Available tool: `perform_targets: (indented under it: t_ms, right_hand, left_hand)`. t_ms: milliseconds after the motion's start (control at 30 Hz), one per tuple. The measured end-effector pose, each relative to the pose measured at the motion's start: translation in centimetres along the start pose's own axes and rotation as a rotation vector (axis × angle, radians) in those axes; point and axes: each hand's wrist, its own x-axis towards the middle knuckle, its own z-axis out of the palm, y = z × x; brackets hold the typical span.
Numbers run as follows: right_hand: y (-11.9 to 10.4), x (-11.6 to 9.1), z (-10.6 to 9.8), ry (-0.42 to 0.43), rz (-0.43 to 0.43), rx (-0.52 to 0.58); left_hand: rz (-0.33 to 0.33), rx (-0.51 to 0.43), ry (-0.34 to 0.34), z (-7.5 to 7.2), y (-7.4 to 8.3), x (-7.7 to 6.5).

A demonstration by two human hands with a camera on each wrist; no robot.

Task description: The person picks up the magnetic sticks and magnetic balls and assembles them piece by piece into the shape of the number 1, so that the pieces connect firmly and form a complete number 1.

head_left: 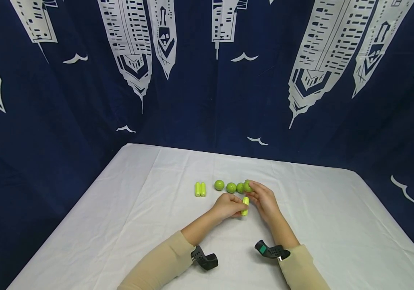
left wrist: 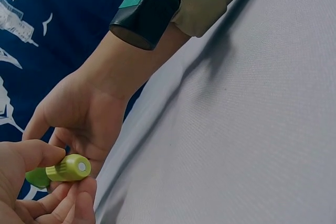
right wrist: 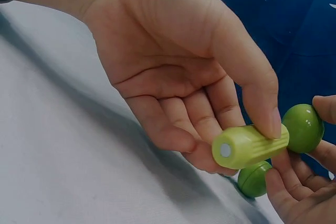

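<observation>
My left hand (head_left: pixel 227 206) pinches a small yellow-green ribbed cylinder (head_left: pixel 245 206) between thumb and fingers. A pale round spot marks the end of this cylinder (right wrist: pixel 249 146) in the right wrist view. Just to the right, my right hand (head_left: pixel 266 200) holds a glossy green ball (right wrist: pixel 303 128) with its fingertips. The cylinder's far end overlaps that ball in the right wrist view. Below them there shows another green ball (right wrist: pixel 254 179) with a seam round it, close by the right fingers. In the left wrist view the held cylinder (left wrist: pixel 71 168) partly hides a green ball (left wrist: pixel 37 178).
Two more yellow-green cylinders (head_left: pixel 200 189) lie side by side on the white-covered table (head_left: pixel 156 241). Right of them, several green balls, among them one ball (head_left: pixel 219 185) and another (head_left: pixel 231 187), form a loose row toward my right hand. A dark blue printed curtain (head_left: pixel 199 104) hangs behind.
</observation>
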Motion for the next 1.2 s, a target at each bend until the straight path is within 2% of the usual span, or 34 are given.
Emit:
perform_targets:
  t_ms: [167, 533, 1200]
  right_hand:
    - [0.27, 0.00, 0.05, -0.020, 0.003, -0.015]
    - [0.36, -0.06, 0.27, -0.021, 0.029, -0.102]
    - [0.49, -0.24, 0.38, 0.003, 0.044, -0.107]
  left_hand:
    - [0.018, -0.026, 0.000, 0.19, -0.26, 0.23]
    - [0.023, -0.044, 0.023, 0.32, 0.06, -0.17]
    - [0.003, -0.039, 0.026, 0.12, -0.05, -0.29]
